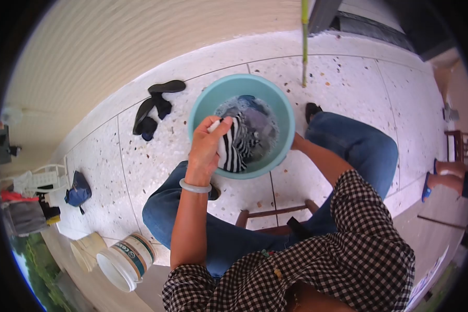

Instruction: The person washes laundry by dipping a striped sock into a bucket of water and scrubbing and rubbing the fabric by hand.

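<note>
Partly bunched, striped cloth point(234, 148), in left hand point(204, 146), between thumb and fingers

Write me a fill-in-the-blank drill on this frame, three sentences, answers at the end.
1. Over the basin, the left hand holds a cloth with black and ____ stripes.
2. A pale bangle circles the person's ____ wrist.
3. The loose footwear lying on the floor near the wall is coloured ____.

Missing words: white; left; black.
</note>
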Action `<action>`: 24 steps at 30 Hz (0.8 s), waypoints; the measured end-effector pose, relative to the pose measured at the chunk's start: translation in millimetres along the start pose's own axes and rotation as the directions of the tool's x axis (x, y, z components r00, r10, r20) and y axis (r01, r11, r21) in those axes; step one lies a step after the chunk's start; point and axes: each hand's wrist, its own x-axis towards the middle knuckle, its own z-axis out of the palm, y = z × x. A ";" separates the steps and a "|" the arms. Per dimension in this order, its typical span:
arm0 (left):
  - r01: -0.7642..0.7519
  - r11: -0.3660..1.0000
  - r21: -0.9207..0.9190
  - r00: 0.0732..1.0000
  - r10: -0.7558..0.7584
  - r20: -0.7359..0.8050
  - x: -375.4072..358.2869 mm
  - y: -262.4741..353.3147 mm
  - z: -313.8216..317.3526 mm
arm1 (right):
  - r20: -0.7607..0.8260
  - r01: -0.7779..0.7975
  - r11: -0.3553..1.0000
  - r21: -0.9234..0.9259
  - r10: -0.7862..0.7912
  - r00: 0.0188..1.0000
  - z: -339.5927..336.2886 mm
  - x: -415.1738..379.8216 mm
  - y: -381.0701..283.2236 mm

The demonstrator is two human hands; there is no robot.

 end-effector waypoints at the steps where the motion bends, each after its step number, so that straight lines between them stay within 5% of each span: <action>1: 0.005 1.000 -0.021 1.000 -0.004 0.004 -1.4 -0.9 0.3 | 0.028 0.012 1.000 -0.022 -0.012 1.000 0.5 4.4 -5.7; 8: 0.107 0.989 -0.099 0.992 -0.113 -0.054 1.0 9.1 -11.1 | 0.152 -0.072 0.994 -0.079 0.084 0.985 7.1 -8.4 8.1; 24: 0.093 0.977 -0.190 0.988 -0.115 -0.105 -5.5 13.1 -22.6 | 0.113 -0.172 0.984 -0.047 0.177 0.978 10.2 -40.3 9.7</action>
